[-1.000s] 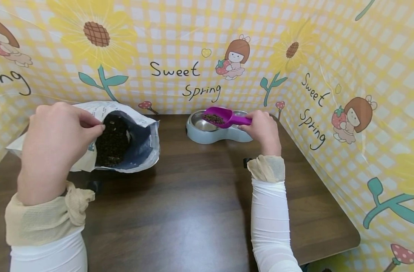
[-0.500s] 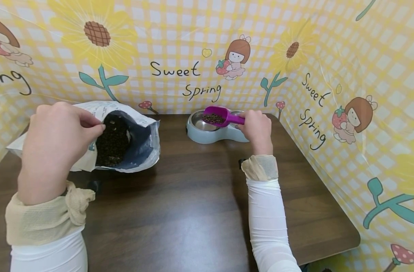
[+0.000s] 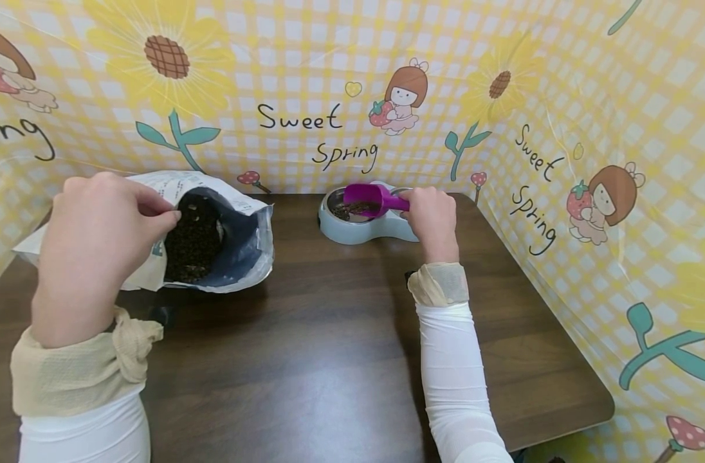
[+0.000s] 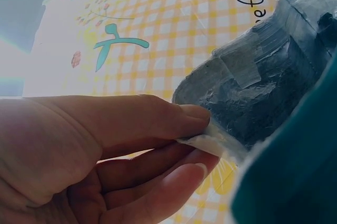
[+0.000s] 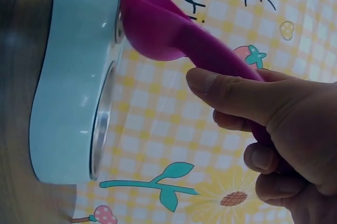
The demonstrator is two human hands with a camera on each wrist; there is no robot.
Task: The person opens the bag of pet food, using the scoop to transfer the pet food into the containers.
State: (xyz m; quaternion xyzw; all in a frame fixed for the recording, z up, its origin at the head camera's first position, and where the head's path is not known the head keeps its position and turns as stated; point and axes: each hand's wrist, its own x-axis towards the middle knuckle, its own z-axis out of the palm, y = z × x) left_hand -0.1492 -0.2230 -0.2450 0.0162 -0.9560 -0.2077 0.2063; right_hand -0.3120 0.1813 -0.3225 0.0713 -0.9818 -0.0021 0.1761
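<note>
My right hand grips the handle of a purple scoop, which is tipped into the left bowl of a pale blue double pet bowl; dark kibble lies in that bowl. The right wrist view shows the scoop leaning over the pet bowl's rim, with my fingers curled round the handle. My left hand pinches the edge of an open white kibble bag lying on the table, dark kibble showing inside. In the left wrist view, thumb and fingers pinch the bag's edge.
A dark wooden table carries both things. Yellow checked sheeting with sunflowers walls it off at the back and right. The table's right edge ends near the sheeting.
My right hand has moved the scoop slightly left and tipped it down into the left bowl, and kibble now lies in the bowl. My left hand keeps its hold on the bag.
</note>
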